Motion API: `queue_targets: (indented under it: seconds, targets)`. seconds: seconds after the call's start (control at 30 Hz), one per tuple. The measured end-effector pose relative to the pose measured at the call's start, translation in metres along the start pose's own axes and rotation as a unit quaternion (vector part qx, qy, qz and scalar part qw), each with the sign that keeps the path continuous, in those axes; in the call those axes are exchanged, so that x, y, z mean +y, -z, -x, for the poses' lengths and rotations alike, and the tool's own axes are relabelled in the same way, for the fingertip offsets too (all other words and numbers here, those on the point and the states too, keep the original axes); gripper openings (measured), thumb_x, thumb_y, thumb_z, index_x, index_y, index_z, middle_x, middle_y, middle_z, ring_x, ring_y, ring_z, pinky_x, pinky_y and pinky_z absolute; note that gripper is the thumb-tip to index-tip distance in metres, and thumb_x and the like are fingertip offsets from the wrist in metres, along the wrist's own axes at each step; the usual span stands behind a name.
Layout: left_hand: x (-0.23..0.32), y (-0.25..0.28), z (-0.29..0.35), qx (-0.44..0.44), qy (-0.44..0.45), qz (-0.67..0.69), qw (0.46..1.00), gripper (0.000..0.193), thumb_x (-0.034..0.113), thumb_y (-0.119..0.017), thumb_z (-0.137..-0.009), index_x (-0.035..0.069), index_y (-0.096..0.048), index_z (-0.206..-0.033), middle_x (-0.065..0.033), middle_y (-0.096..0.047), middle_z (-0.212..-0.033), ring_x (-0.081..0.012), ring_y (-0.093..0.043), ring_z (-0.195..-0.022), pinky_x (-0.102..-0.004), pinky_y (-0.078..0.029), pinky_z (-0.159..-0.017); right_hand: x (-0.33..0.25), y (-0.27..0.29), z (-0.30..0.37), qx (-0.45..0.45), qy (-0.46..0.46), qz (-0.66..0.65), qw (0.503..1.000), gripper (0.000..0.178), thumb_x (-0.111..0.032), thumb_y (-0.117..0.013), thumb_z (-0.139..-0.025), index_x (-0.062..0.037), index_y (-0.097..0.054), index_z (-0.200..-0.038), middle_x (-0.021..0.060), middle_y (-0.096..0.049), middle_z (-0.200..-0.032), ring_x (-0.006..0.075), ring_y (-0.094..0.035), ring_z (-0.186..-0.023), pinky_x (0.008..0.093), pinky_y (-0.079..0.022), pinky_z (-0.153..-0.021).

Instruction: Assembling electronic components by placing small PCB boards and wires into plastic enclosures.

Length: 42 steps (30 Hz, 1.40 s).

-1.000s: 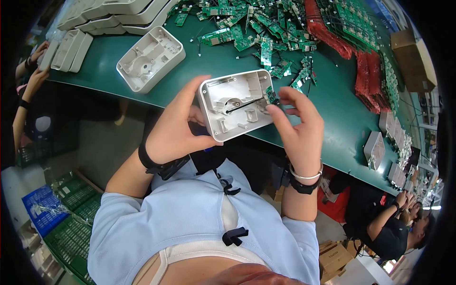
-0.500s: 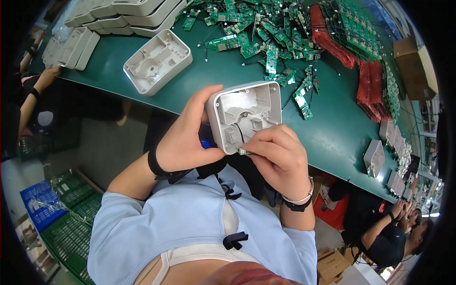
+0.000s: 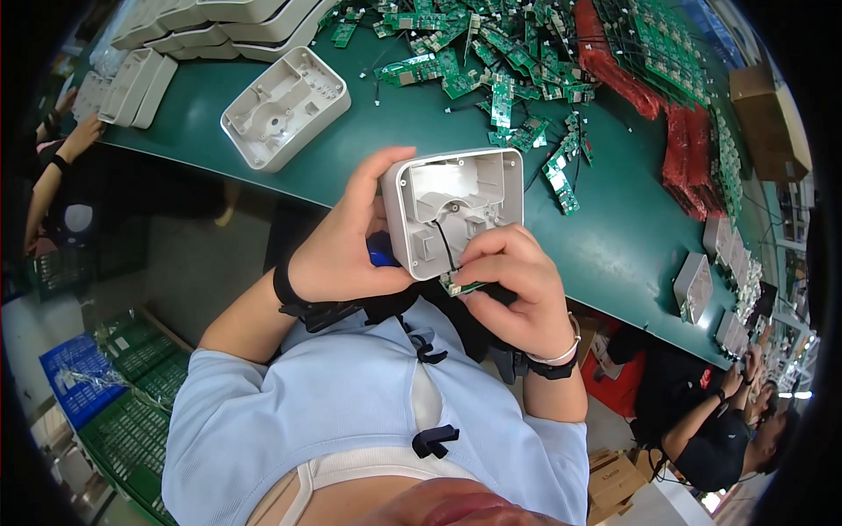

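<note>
My left hand (image 3: 346,241) grips the left side of a white plastic housing (image 3: 456,206), held open side up just off the near edge of the green table (image 3: 614,228). My right hand (image 3: 513,285) pinches a small green circuit board (image 3: 462,285) at the housing's lower edge. A thin black wire (image 3: 443,241) runs from that board into the housing. A blue object (image 3: 381,254) shows behind my left thumb.
Another empty white housing (image 3: 285,105) lies on the table to the left, with stacked white shells (image 3: 210,22) behind it. Green circuit boards (image 3: 500,70) and red parts (image 3: 631,79) are heaped farther back. Other people's arms show at far left (image 3: 66,158) and lower right (image 3: 702,421). Green and blue crates (image 3: 105,368) stand on the floor.
The housing turned from flat to more upright and came closer to my body. My right hand moved from its right edge to its lower edge and now pinches the small board.
</note>
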<state>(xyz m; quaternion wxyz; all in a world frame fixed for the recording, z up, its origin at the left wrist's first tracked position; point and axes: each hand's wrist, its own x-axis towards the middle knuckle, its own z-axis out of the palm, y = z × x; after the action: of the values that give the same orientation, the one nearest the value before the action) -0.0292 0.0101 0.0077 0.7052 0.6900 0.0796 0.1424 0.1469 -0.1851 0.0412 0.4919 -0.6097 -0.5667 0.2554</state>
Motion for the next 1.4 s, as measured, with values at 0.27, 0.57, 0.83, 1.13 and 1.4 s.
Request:
queue_targets:
  seconds: [0.27, 0.57, 0.83, 1.13, 1.4]
  targets:
    - [-0.002, 0.002, -0.002, 0.013, 0.031, 0.040, 0.999, 0.117, -0.004, -0.085, -0.076, 0.010, -0.014, -0.168, -0.0170, -0.049, -0.153, -0.0270, -0.068, -0.129, -0.0396, -0.057, -0.103, 0.001, -0.008, 0.001, 0.017, 0.026, 0.089, 0.996, 0.028, -0.002, -0.084, -0.076, -0.0060, -0.078, -0.103, 0.0087, -0.072, -0.112, 0.0246, -0.065, -0.098, 0.0348, -0.051, -0.083]
    - [-0.001, 0.005, 0.004, 0.010, 0.019, 0.005, 1.000, 0.119, -0.005, -0.085, -0.076, 0.010, -0.013, -0.170, -0.0161, -0.050, -0.152, -0.0258, -0.069, -0.125, -0.0399, -0.058, -0.101, -0.017, -0.013, -0.013, 0.029, 0.046, 0.204, 0.977, 0.030, -0.002, -0.082, -0.078, -0.0059, -0.077, -0.107, 0.0078, -0.075, -0.111, 0.0272, -0.069, -0.098, 0.0379, -0.052, -0.083]
    - [0.001, -0.006, 0.009, -0.039, -0.047, 0.000, 0.998, 0.124, 0.003, -0.093, -0.077, 0.007, -0.012, -0.170, -0.0185, -0.046, -0.158, -0.0288, -0.066, -0.128, -0.0414, -0.055, -0.106, -0.021, 0.006, 0.018, 0.032, 0.108, 0.304, 0.946, 0.026, -0.002, -0.078, -0.076, -0.0068, -0.078, -0.102, 0.0038, -0.078, -0.109, 0.0258, -0.071, -0.098, 0.0400, -0.052, -0.084]
    - [0.030, 0.106, 0.040, 0.287, -0.090, -0.527, 0.795, 0.106, 0.019, -0.091, -0.083, 0.002, -0.030, -0.167, -0.0193, -0.037, -0.169, -0.0345, -0.033, -0.158, -0.0487, -0.023, -0.131, -0.014, 0.108, 0.122, 0.136, -0.053, 0.528, 0.836, 0.019, 0.003, -0.070, -0.080, -0.0054, -0.075, -0.096, 0.0067, -0.079, -0.105, 0.0283, -0.072, -0.098, 0.0409, -0.051, -0.084]
    - [0.000, 0.152, 0.051, 0.289, 0.013, -0.389, 0.875, 0.108, 0.010, -0.090, -0.081, 0.007, -0.028, -0.169, -0.0201, -0.036, -0.170, -0.0346, -0.031, -0.159, -0.0476, -0.021, -0.132, 0.027, 0.176, 0.171, 0.190, -0.117, 0.532, 0.817, 0.015, 0.003, -0.069, -0.091, -0.0003, -0.075, -0.104, 0.0134, -0.077, -0.106, 0.0359, -0.070, -0.099, 0.0426, -0.053, -0.089]
